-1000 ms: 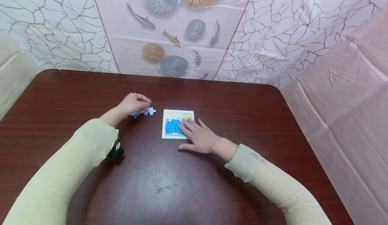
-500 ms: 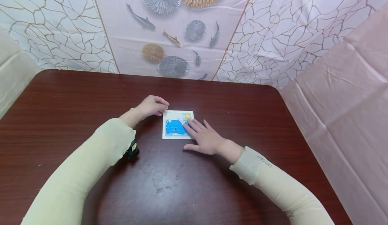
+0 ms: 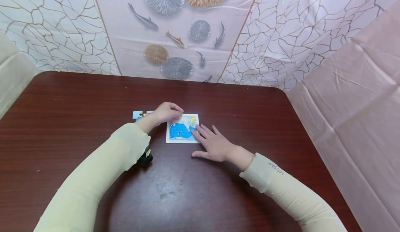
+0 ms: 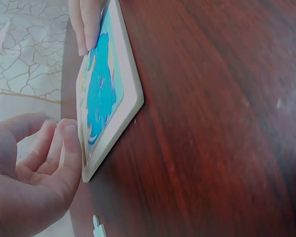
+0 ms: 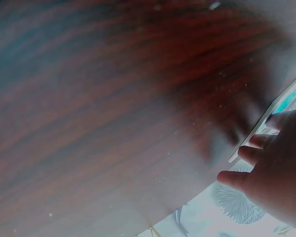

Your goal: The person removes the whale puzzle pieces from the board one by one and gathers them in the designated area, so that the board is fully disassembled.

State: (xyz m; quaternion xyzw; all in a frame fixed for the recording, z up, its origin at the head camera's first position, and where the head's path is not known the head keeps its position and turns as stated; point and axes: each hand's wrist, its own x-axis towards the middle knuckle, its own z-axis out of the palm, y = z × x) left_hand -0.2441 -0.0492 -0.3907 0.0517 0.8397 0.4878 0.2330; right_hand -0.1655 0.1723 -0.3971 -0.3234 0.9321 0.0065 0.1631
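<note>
A square jigsaw puzzle (image 3: 179,131) with a white border lies flat on the table; its picture has a blue whale and a yellow sun. My left hand (image 3: 170,112) is over its upper left edge, with the fingers bent and tips close together. In the left wrist view my left hand (image 4: 37,168) is beside the board's border; whether a piece is between the fingertips cannot be seen. My right hand (image 3: 217,147) lies with spread, straight fingers, the tips touching the board's right edge. Loose puzzle pieces (image 3: 137,114) lie left of the board, partly behind my left wrist.
The dark reddish-brown table (image 3: 250,121) extends around the board on all sides. A patterned curtain (image 3: 125,34) hangs behind the table's far edge, and pink fabric (image 3: 353,121) hangs along the right. A black device (image 3: 146,156) sits under my left wrist.
My left hand has moved right, from the loose pieces to the puzzle's upper left edge. My right hand has slid slightly right, uncovering more of the whale picture.
</note>
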